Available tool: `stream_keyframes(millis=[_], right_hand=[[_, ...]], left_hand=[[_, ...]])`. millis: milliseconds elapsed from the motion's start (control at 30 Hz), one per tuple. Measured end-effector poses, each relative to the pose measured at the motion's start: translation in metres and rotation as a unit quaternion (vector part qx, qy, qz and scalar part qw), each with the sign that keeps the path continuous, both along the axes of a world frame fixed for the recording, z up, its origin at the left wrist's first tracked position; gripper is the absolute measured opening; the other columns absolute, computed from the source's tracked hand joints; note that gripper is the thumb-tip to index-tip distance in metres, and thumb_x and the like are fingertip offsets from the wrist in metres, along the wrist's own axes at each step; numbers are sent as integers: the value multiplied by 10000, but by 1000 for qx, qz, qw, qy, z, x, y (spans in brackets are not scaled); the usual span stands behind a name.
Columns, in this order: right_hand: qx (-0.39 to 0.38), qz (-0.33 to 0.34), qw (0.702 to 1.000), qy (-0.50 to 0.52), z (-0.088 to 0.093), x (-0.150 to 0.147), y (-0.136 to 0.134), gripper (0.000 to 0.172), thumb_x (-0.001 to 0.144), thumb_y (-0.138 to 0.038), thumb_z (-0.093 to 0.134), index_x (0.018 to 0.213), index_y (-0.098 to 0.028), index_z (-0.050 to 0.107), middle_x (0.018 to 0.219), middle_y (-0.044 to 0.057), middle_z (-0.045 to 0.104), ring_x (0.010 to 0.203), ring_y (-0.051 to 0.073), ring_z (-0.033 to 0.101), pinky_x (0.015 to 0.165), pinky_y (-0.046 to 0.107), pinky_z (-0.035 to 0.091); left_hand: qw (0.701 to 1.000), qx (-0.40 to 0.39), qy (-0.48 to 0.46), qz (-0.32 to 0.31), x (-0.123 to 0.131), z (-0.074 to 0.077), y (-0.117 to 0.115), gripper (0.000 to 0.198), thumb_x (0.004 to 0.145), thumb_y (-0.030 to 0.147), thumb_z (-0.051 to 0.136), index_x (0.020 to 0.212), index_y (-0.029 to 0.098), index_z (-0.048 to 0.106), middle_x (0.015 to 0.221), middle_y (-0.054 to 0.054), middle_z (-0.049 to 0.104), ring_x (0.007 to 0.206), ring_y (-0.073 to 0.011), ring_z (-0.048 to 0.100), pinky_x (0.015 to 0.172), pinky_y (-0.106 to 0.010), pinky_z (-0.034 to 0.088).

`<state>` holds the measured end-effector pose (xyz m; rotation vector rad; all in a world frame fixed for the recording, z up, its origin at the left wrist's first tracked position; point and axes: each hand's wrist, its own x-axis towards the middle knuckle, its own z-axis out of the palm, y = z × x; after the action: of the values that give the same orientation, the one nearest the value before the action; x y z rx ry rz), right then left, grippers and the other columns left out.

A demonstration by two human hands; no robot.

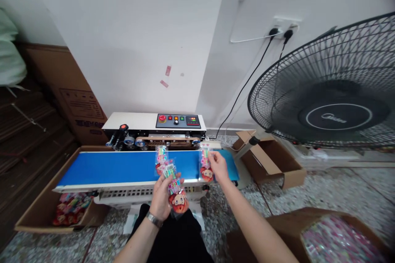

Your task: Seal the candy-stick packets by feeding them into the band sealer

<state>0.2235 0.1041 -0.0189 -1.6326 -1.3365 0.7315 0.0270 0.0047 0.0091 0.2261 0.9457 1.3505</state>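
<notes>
My left hand (161, 197) is closed around a clear plastic packet (178, 200) with a bright label, a barcode and a red-haired cartoon face at its lower end. It may be a small stack; I cannot tell how many. My right hand (219, 167) pinches a similar packet (206, 173) by its right edge, over the right end of the blue conveyor belt (114, 168). Another packet (161, 154) lies on the belt, partly hidden behind the left-hand one, its top at the sealing band. Behind the belt stands the band sealing machine (138, 121), its display lit.
Packets fill part of a cardboard box (31, 213) below the belt's left end. An opened carton (277, 160) stands at right, under a large black fan (333, 111). Another box (290, 226) at lower right holds many shiny packets. Cables (247, 78) run down the wall.
</notes>
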Motion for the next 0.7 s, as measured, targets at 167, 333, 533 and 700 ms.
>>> stream_keyframes(millis=[167,333,533,700], right_hand=[[-65,-14,980,-188,-4,22,40,225,762,-310,449,787,-174,626,738,54,649,689,196,583,644,285,410],[-22,36,982,-182,4,-9,39,236,735,-269,525,936,-188,619,866,71,649,827,200,584,731,284,416],[2,304,952,38,13,-52,-33,332,769,-394,536,1033,-193,553,946,43,620,806,151,582,671,250,466],[11,217,969,116,6,-51,-50,284,766,-429,528,892,-179,574,818,29,628,719,147,579,638,255,469]], left_hand=[[1000,5,-8,-10,-2,-1,-2,308,664,286,676,920,174,545,885,-80,676,784,-242,650,680,-372,521],[999,31,26,5,2,2,1,323,647,261,698,925,175,558,863,-56,682,729,-187,647,657,-311,514],[996,45,50,52,7,8,9,373,584,230,743,912,158,582,848,-44,684,730,-160,639,704,-284,503],[998,35,37,34,12,9,7,339,648,291,696,940,163,581,857,-62,677,786,-181,640,703,-291,506]])
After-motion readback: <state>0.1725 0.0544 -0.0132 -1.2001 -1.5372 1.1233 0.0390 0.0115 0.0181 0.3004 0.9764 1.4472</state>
